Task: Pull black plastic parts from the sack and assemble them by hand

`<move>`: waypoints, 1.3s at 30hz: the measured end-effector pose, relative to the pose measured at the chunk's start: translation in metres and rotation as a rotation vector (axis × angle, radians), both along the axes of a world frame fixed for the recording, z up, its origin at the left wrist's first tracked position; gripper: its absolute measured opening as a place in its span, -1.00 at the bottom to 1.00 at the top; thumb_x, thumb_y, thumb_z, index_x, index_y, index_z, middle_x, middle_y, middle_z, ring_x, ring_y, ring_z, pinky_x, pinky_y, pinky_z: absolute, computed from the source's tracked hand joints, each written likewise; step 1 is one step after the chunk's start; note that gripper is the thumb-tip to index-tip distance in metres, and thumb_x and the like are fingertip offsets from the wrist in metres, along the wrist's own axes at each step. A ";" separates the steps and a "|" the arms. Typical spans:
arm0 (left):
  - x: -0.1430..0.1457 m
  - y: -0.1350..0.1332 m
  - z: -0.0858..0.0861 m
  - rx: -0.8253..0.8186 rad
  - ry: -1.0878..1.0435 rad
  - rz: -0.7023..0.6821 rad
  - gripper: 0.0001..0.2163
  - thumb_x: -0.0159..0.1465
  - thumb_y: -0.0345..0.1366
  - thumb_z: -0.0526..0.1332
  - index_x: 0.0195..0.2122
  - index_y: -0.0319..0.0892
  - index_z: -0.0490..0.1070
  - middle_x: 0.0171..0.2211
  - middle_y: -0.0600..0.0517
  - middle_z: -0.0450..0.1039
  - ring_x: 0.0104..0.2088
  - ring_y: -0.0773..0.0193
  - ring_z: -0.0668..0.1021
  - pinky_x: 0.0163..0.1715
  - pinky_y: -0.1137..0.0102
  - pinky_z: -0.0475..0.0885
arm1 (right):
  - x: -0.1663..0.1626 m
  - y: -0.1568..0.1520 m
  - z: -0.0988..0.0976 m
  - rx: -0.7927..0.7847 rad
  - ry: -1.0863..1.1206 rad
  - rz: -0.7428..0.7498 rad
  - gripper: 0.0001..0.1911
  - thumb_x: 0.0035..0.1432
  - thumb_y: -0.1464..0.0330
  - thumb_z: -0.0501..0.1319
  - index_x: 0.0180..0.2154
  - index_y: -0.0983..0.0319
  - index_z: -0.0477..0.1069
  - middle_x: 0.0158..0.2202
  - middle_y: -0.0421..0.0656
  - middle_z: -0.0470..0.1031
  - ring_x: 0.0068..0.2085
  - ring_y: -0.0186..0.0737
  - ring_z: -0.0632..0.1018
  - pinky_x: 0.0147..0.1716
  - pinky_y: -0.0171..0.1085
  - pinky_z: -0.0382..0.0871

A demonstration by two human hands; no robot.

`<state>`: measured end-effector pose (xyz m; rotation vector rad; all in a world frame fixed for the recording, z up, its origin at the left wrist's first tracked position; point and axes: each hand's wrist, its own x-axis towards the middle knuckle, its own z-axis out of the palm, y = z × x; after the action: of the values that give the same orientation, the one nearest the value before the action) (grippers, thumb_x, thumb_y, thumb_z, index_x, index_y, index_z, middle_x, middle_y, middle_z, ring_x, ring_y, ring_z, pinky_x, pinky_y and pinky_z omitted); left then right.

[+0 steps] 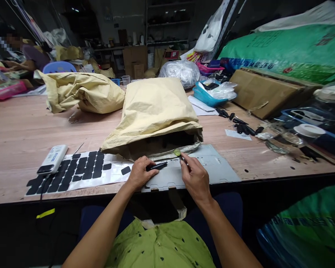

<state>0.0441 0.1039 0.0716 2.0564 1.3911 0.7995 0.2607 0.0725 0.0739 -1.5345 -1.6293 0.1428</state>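
My left hand (141, 172) is closed on a slim black plastic part (158, 166), held just above a grey board (212, 167) at the table's front edge. In my right hand (194, 176) is a small tool with a round, yellow-green end (177, 152); its exact kind is unclear. That round end is close to the lower lip of a large tan paper sack (156, 100), which lies with its dark mouth towards me. What is inside the sack is too dark to make out.
Left of my hands lies a sheet of black stickers (86, 166) with a white power-bank-like device (53, 159) on it. A second tan sack (100, 91) lies behind. Black parts (244, 126), a blue tray (209, 96) and a cardboard box (270, 93) are at right. A person (30, 56) sits far left.
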 end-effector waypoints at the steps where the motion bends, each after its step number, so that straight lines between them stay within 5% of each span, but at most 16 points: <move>1: 0.000 0.000 0.000 -0.005 -0.007 0.002 -0.86 0.13 -0.29 0.40 -0.29 -0.16 0.56 -0.38 0.05 0.42 -0.32 0.26 0.47 -0.29 0.38 0.35 | -0.005 -0.006 0.004 -0.008 0.074 0.048 -0.64 0.31 0.30 0.06 0.06 0.16 0.47 -0.09 -0.06 0.56 -0.10 -0.15 0.55 -0.10 -0.19 0.43; 6: 0.003 -0.001 0.000 -0.048 -0.047 0.026 -0.86 0.11 -0.34 0.39 -0.28 -0.14 0.57 -0.38 0.08 0.42 -0.33 0.30 0.47 -0.31 0.41 0.34 | -0.028 -0.027 0.015 -0.158 0.172 0.290 -0.67 0.31 0.30 0.09 0.04 0.15 0.49 -0.14 -0.10 0.58 -0.12 -0.19 0.58 -0.13 -0.25 0.47; 17: 0.004 -0.002 0.000 -0.026 -0.034 0.023 -0.89 0.15 -0.36 0.35 -0.28 -0.11 0.61 -0.40 0.08 0.40 -0.30 0.28 0.46 -0.28 0.41 0.33 | -0.037 -0.030 0.002 -0.081 0.024 0.314 -0.62 0.35 0.36 0.04 0.13 0.13 0.41 -0.18 -0.10 0.55 -0.16 -0.21 0.56 -0.14 -0.25 0.45; 32: 0.003 -0.001 -0.003 -0.026 -0.041 0.029 -0.85 0.11 -0.35 0.39 -0.26 -0.17 0.60 -0.36 0.05 0.43 -0.30 0.27 0.48 -0.28 0.40 0.35 | -0.015 -0.016 0.003 -0.100 0.080 0.179 -0.65 0.32 0.31 0.07 0.05 0.19 0.48 -0.11 -0.09 0.57 -0.09 -0.19 0.57 -0.08 -0.25 0.43; 39: 0.005 -0.003 -0.002 -0.014 -0.020 0.050 -0.85 0.10 -0.39 0.37 -0.27 -0.15 0.59 -0.37 0.06 0.44 -0.29 0.25 0.48 -0.26 0.38 0.35 | 0.016 0.023 -0.007 -0.084 -0.250 -0.102 -0.67 0.26 0.38 0.11 -0.01 0.15 0.52 -0.21 -0.13 0.56 -0.23 -0.20 0.51 -0.27 -0.27 0.32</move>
<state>0.0487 0.1006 0.0697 2.0048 1.4384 0.8263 0.2767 0.0957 0.0668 -1.7532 -1.7511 -0.0391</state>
